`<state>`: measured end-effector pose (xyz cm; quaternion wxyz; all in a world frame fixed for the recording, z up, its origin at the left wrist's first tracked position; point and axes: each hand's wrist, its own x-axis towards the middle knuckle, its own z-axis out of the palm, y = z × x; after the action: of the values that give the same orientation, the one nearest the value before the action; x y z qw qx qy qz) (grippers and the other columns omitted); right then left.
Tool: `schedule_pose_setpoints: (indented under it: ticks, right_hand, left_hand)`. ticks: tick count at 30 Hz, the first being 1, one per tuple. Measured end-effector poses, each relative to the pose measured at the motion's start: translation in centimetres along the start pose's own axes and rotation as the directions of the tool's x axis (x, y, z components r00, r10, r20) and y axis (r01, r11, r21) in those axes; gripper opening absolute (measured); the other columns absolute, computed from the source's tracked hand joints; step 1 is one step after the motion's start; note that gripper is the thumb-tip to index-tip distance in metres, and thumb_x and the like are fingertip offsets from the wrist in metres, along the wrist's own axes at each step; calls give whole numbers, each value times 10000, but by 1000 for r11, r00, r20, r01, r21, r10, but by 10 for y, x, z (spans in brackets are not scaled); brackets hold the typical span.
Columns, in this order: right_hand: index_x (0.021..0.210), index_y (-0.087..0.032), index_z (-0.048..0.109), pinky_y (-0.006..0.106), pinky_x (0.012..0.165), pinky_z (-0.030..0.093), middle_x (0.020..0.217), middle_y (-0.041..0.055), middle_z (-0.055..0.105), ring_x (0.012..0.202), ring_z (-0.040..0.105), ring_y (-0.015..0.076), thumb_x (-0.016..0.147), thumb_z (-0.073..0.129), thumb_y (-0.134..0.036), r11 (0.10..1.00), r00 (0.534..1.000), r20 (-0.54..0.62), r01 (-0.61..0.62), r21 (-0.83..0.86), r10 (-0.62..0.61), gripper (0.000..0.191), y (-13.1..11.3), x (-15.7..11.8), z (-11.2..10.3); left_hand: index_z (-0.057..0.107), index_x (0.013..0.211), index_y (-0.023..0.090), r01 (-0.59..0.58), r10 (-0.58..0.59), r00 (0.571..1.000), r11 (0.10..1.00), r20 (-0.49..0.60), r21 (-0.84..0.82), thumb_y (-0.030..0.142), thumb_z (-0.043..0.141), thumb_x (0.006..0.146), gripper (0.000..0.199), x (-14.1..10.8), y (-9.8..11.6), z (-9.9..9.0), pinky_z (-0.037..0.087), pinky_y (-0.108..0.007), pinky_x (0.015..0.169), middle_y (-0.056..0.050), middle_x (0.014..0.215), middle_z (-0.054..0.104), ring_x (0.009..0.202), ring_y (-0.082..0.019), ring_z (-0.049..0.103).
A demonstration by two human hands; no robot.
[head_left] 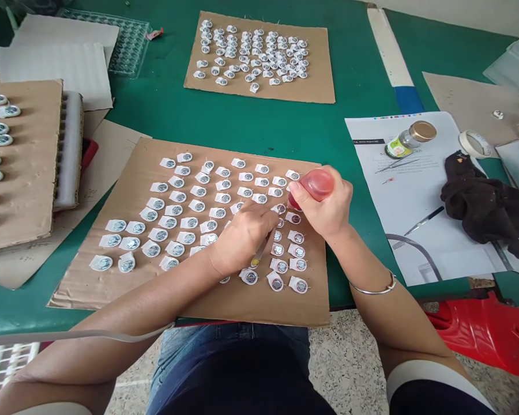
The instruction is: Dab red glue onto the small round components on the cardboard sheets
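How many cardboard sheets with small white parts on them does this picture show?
3: the near sheet beneath the left hand and right hand; the far sheet beyond it; the left sheet, cut off by the picture's edge. Others may be hidden.

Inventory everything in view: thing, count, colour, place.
Table: 1, green, centre
Loaded cardboards: 3, brown, centre, back, left
Round parts: many, white-silver, on cardboards
Bulb: 1, red, centre right
Slim tool: 1, yellow-ended, centre
Printed sheet: 1, white, right
Jar: 1, clear, gold-lidded, on sheet
Thin tools: 2+, grey, on sheet
Tape roll: 1, cream, near jar
Cloth: 1, black, right
Pale cards: 2, grey, back left
Dimpled tray: 1, clear, back left
Plastic box: 1+, clear, back right
Plastic item: 1, red, lower right
Crate: 1, white, lower left
Bracelet: 1, silver, right forearm
Left grip: 1, bare, on slim tool
Right grip: 1, bare, around bulb
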<state>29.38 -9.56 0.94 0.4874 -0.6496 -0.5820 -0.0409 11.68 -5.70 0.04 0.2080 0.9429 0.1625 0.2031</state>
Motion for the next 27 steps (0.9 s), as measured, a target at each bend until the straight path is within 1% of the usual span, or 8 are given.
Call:
schedule_pose_setpoints:
  ticks: [7, 14, 19, 25, 27]
  right_hand:
    - [735, -211, 517, 310, 550, 525, 651, -5, 603, 586, 593, 140, 700, 670, -442, 1000, 1000, 5, 18, -14, -18, 280, 1, -1, 0]
    - [711, -210, 511, 296, 527, 521, 624, -10, 605, 563, 592, 135, 695, 676, -431, 1000, 1000, -14, 26, -4, -26, 277, -1, 0, 0]
    - [712, -211, 513, 294, 527, 523, 631, -9, 615, 562, 594, 133, 688, 684, -423, 1000, 1000, -12, 21, 4, -21, 273, -2, 0, 0]
    - [711, -206, 521, 294, 542, 528, 640, -3, 619, 579, 600, 135, 690, 685, -416, 1000, 1000, -3, 16, 20, -16, 267, -2, 0, 0]
    - [706, -206, 520, 296, 545, 529, 640, -3, 619, 581, 600, 136, 694, 680, -419, 1000, 1000, 2, 9, 25, -9, 267, -3, 0, 0]
  left_hand:
    - [546, 761, 143, 22, -22, 1000, 999, -12, -45, 59, 460, 768, 120, 0, -2, 0, 445, -332, 713, -15, 689, 584, 658, -135, 539]
    - [531, 728, 148, 12, -14, 999, 996, -28, -89, 41, 446, 745, 137, 3, -1, -3, 430, -320, 661, -12, 652, 568, 613, -134, 516]
    - [557, 762, 145, 18, -24, 998, 993, -52, -118, 51, 468, 747, 130, 4, -2, -4, 424, -309, 650, -17, 668, 586, 611, -134, 520]
    - [583, 718, 152, 81, -95, 992, 986, -88, -145, 67, 519, 733, 108, 5, -5, -5, 383, -260, 558, 11, 578, 537, 553, -111, 486]
    - [594, 720, 154, 106, -122, 988, 981, -91, -164, 78, 533, 735, 99, 5, -6, -6, 372, -247, 537, 15, 576, 538, 543, -102, 486]
